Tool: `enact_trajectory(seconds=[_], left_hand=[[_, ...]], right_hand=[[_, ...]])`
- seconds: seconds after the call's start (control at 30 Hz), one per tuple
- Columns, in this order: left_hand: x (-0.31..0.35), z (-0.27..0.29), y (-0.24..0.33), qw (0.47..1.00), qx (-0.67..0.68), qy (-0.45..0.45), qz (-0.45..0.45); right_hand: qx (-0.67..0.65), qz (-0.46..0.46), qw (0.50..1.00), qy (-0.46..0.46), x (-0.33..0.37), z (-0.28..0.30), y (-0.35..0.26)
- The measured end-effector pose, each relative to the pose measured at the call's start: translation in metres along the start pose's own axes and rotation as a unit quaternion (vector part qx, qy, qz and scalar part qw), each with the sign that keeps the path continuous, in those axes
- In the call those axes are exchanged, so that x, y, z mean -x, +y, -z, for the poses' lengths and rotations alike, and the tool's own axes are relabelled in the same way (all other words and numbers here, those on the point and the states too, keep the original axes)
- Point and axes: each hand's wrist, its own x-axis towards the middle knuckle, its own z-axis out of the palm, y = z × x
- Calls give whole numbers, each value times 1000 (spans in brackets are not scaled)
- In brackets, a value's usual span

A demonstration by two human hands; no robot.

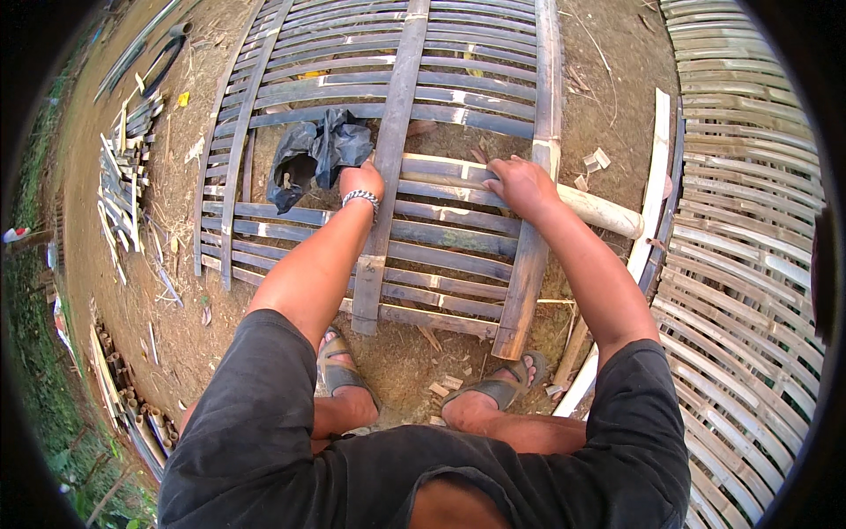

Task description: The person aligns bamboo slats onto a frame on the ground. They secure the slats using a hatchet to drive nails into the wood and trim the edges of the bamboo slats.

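A bamboo frame [381, 256] of dark split slats and long rails lies on the ground before me. My left hand [361, 182], a chain bracelet at its wrist, is closed beside the middle rail, level with a wide bamboo slat [445, 169]; its fingertips are hidden. Further right, my right hand [524, 187] grips that slat close to the right rail [523, 282], thumb on top. A thick pale bamboo piece [608, 213] sticks out past that rail; whether it joins the slat is hidden. Touching my left hand is a crumpled black plastic bag [330, 150].
A slatted bamboo panel [731, 264] fills the right side, with a long pale strip [650, 185] along its edge. Split offcuts [123, 176] lie in a heap at left. Small bamboo chips [448, 384] are scattered between my sandalled feet [502, 383].
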Motion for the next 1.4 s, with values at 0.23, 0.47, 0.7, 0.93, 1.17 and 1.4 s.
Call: enact_trajectory(seconds=[0.23,0.47,0.7,0.93,1.17,1.4], left_hand=[[-5,-3,-6,1000,-1,15,-16],[3,4,0,1000,6,2,-16],[19,16,-10,994,9,-6,-108],[34,25,-13,976,50,-16,-212],[36,17,7,983,34,6,-181],[35,29,12,983,11,-13,-181]], right_hand=[[13,-3,1000,2,-2,-6,-4],[-4,-25,999,-25,2,4,-8],[-126,-164,969,135,40,39,9],[-232,-383,889,91,92,32,20],[-252,-395,864,181,77,-16,20],[-303,-411,823,248,72,-24,5]])
